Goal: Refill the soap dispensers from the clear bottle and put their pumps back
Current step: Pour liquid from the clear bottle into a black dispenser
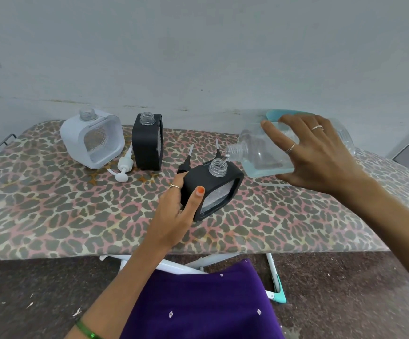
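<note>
**Pouring soap into the near black dispenser**

Step in hand: first refill, mid-pour. Right hand (320, 152) grasps the clear bottle (267, 155), tipped on its side at 3 o'clock, mouth down-left right over the open neck of the near black dispenser (213, 189); thin clear stream going in. Pale blue liquid pooled low in the bottle. Left hand (181, 209) grips the dispenser's left side, thumb across the front, holding it tilted at board centre. Second black dispenser (148, 143) upright at 11 o'clock, neck open. White dispenser (92, 140) at 10 o'clock, neck open too. White pump (124, 167) lies between those two; two black pumps (186, 160) lie just behind the held dispenser. All on the leopard-print board (52, 204).

Next, likely: keep the mouths lined up, watch the level, tip the bottle back upright before overflow, then move to the next dispenser. Pumps go on after.
</note>
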The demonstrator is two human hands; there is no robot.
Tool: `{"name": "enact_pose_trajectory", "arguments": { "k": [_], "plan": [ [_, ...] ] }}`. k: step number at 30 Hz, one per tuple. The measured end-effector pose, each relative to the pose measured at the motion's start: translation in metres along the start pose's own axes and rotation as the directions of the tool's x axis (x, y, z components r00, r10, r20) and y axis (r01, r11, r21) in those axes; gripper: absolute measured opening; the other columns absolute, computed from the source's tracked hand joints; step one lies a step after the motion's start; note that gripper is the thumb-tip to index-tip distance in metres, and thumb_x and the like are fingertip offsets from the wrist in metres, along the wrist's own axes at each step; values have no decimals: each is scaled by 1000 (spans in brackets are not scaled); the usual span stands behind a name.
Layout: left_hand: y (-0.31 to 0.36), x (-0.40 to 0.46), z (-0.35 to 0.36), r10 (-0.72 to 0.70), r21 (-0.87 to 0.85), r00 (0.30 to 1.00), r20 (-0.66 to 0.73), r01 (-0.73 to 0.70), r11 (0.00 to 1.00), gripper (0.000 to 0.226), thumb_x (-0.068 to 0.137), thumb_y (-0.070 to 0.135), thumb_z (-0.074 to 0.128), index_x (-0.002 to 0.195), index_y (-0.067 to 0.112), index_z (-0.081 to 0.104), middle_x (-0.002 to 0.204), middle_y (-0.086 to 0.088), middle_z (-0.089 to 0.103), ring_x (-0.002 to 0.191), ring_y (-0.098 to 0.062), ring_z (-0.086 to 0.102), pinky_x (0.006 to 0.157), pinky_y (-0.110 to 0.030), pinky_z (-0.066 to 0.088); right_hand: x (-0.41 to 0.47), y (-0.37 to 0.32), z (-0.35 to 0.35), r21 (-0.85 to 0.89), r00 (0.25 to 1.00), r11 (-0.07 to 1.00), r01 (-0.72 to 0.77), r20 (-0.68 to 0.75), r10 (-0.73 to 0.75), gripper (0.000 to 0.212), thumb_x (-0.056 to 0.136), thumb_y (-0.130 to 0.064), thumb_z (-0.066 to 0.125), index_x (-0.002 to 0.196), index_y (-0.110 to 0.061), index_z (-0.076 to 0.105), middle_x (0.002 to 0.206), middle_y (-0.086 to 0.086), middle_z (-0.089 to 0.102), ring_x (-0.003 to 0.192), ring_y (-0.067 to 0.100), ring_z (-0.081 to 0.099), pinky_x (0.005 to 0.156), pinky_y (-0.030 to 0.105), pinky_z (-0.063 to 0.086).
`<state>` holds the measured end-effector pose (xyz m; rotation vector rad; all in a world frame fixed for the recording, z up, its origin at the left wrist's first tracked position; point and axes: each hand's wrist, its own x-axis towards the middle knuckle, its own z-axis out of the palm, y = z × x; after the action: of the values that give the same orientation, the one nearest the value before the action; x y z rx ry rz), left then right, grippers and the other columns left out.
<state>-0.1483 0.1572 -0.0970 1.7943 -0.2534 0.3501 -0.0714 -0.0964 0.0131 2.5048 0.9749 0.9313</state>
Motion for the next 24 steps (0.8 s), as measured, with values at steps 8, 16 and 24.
{"name": "enact_pose_trajectory", "arguments": {
  "k": [8, 16, 24],
  "plan": [
    [0, 0, 0, 6, -4, 1000, 2, -6, 1000, 22, 89, 53, 43, 108, 42, 47, 92, 8, 64, 80, -26, 61, 68, -50, 50, 1, -1, 0, 1, 1000, 1000, 8, -2, -8, 106, 54, -49, 86, 140, -13, 35, 117, 28, 56, 100, 46, 57, 85, 54, 45],
    [-2, 1, 0, -9, 4, 1000, 2, 9, 1000, 23, 89, 54, 42, 108, 42, 47, 95, 11, 64, 84, -17, 63, 72, -42, 53, 1, -1, 1, 5, 1000, 1000, 12, -1, -12, 101, 58, -50, 82, 140, -13, 35, 117, 28, 55, 100, 46, 57, 85, 55, 45],
    [-3, 0, 0, -12, -1, 1000, 1, 12, 1000, 25, 89, 55, 42, 109, 40, 48, 92, 7, 65, 83, -23, 62, 72, -46, 51, 0, -1, 2, 2, 1000, 1000, 10, -13, -10, 101, 57, -47, 84, 140, -14, 36, 117, 28, 56, 99, 46, 57, 84, 55, 46]
  ]
}}
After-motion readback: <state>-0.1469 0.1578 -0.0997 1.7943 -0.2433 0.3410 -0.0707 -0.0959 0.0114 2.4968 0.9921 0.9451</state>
